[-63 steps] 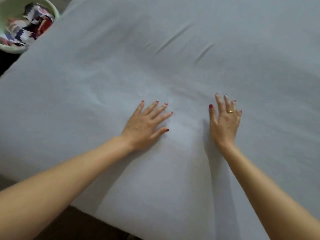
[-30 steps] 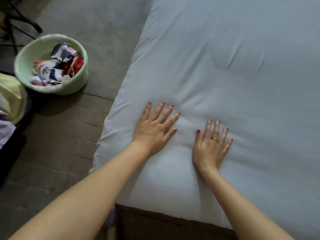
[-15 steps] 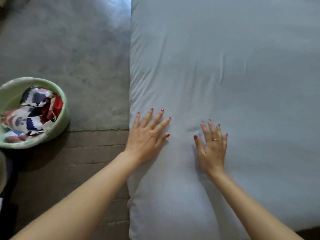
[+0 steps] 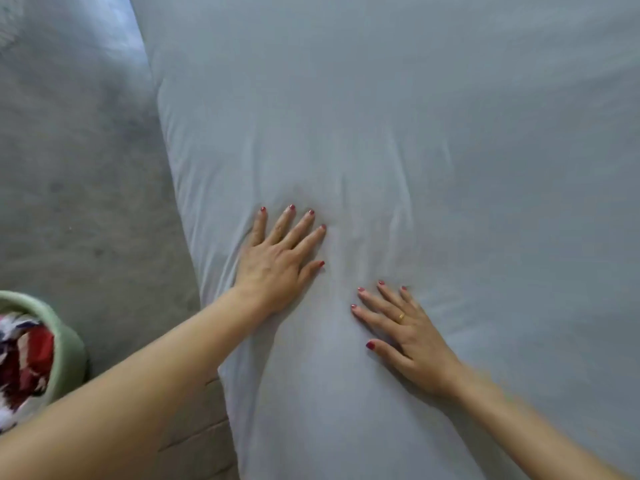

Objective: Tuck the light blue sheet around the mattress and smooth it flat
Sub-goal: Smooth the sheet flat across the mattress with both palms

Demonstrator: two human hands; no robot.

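The light blue sheet (image 4: 433, 109) covers the mattress, which fills the middle and right of the view; its left edge runs down beside the floor. My left hand (image 4: 277, 265) lies palm down with spread, straight fingers near that left edge. My right hand (image 4: 412, 337), with a gold ring, rests flat on the sheet a little lower and to the right, fingers pointing up and left. Shallow wrinkles fan out in the cloth just beyond both hands. The mattress itself is hidden under the sheet.
A grey concrete floor (image 4: 76, 174) lies left of the mattress. A pale green basin (image 4: 65, 348) holding patterned red, white and blue cloth stands at the lower left, partly behind my left forearm.
The view has swung so the mattress edge now slants and the basin has slid to the lower left. Both hands stay flat; the right hand has turned its fingers leftward and dropped lower.
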